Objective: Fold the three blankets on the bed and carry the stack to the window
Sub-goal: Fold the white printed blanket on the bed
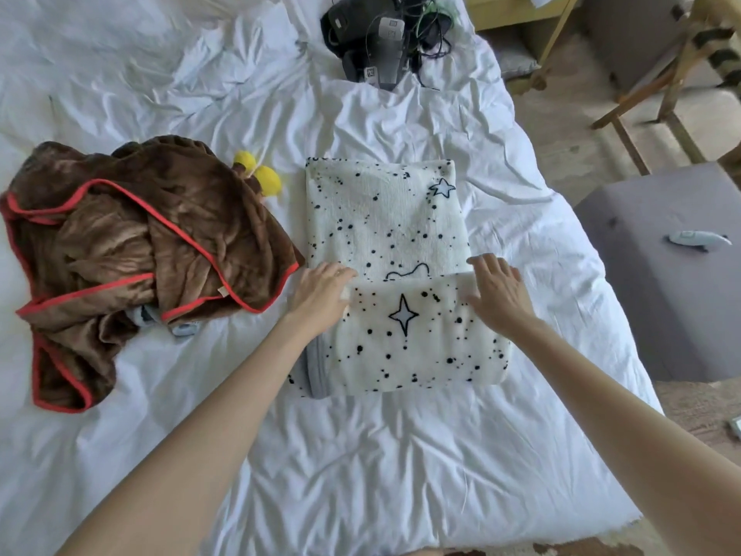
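Observation:
A white blanket with black dots and stars [385, 218] lies in the middle of the bed as a long rectangle, its near part doubled over onto itself. My left hand [320, 292] grips the left end of that folded edge. My right hand [495, 284] holds the right end, fingers spread over it. A brown blanket with red trim [132, 242] lies crumpled to the left. Under its near edge a bit of light blue fabric [186, 329] shows, most of it hidden.
Yellow pompoms [262, 174] peek out beside the brown blanket. Black devices with tangled cables [381, 38] lie at the far end of the white bed sheet [361, 455]. A grey ottoman [681, 282] with a small white device and a wooden chair [657, 74] stand to the right.

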Motion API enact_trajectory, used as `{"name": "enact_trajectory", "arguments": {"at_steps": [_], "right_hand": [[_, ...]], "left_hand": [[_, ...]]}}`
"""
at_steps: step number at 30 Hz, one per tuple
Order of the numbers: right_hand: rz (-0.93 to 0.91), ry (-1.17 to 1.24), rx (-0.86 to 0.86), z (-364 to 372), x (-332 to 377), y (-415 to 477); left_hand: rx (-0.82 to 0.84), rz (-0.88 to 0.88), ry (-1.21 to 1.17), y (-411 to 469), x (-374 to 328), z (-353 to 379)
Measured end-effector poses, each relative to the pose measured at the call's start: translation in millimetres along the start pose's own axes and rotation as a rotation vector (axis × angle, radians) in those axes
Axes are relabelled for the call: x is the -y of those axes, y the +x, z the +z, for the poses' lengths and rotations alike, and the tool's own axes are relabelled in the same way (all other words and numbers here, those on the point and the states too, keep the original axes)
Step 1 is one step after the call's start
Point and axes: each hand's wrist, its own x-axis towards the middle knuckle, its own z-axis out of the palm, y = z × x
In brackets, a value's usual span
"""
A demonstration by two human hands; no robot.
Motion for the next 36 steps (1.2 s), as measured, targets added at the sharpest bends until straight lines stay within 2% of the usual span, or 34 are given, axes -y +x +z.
{"name": "enact_trajectory", "arguments": {"at_steps": [5, 10, 12, 14, 16, 20, 22, 26, 29, 32, 34, 36], "right_hand": [[-0.054, -0.024, 0.013, 40, 14, -14], [-0.056, 0.064, 0.009, 70, 17, -20], [-0.033, 0.088, -0.046, 71, 15, -5], [-0.019, 0.073, -0.022, 71, 15, 13], [-0.046, 0.031, 0.071, 73, 15, 29], [-0.089, -0.020, 0.283, 74, 13, 56], [-0.099, -0.055, 0.327, 68, 14, 65], [-0.061, 0.017, 0.149, 54, 13, 76], [-0.050, 0.025, 0.123, 51, 17, 70], [-0.078, 0.059, -0.013, 56, 28, 43], [-0.124, 0.095, -0.108, 63, 36, 14], [-0.200, 0.108, -0.124, 76, 40, -21]], "left_hand": [[-0.107, -0.003, -0.082, -18, 3, 46], [-0.092, -0.001, -0.222, -26, 8, 76], [-0.127, -0.030, -0.220, -11, 12, 75], [-0.176, -0.076, -0.176, 7, 15, 72], [-0.122, -0.119, -0.124, 23, 21, 72], [0.106, -0.179, -0.055, 39, 31, 82], [0.090, -0.136, -0.044, 40, 31, 83], [-0.193, -0.063, -0.066, 42, 33, 69], [-0.141, -0.012, -0.019, 40, 35, 57], [-0.182, 0.048, -0.105, 18, 18, 55], [-0.204, 0.150, -0.175, -9, 5, 63], [-0.203, 0.239, -0.141, -37, -5, 79]]}}
